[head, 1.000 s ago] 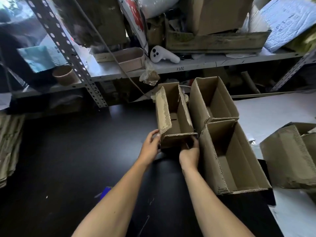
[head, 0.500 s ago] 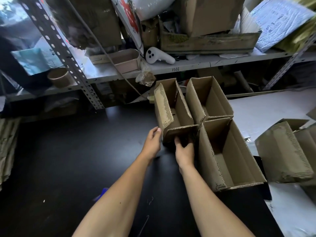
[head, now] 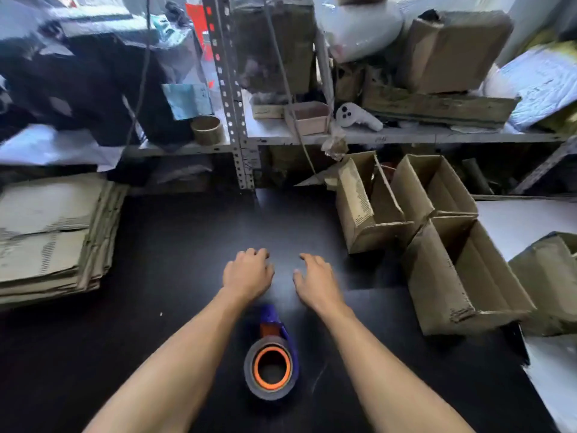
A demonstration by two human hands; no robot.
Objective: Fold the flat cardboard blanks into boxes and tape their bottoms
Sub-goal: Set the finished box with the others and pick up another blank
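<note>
Both my hands hover over the black table, empty, with fingers loosely curled: my left hand (head: pixel 248 273) and my right hand (head: pixel 315 278) a little apart. Three folded open-topped cardboard boxes stand at the right: the left one (head: pixel 363 210), one behind it (head: pixel 432 185), and a larger one nearer me (head: pixel 462 276). A stack of flat cardboard blanks (head: pixel 50 235) lies at the far left. A blue tape dispenser with an orange-cored roll (head: pixel 271 359) lies between my forearms.
A metal shelf (head: pixel 343 139) runs behind the black table (head: pixel 187 239), loaded with boxes, a white controller (head: pixel 356 115), a tape roll (head: pixel 207 130) and a small tray. Another cardboard box (head: pixel 549 279) sits at the right edge on a white surface.
Both hands have let go of the left box and drawn back toward me over the table. The view has swung left and down, bringing the blank stack and tape dispenser into sight.
</note>
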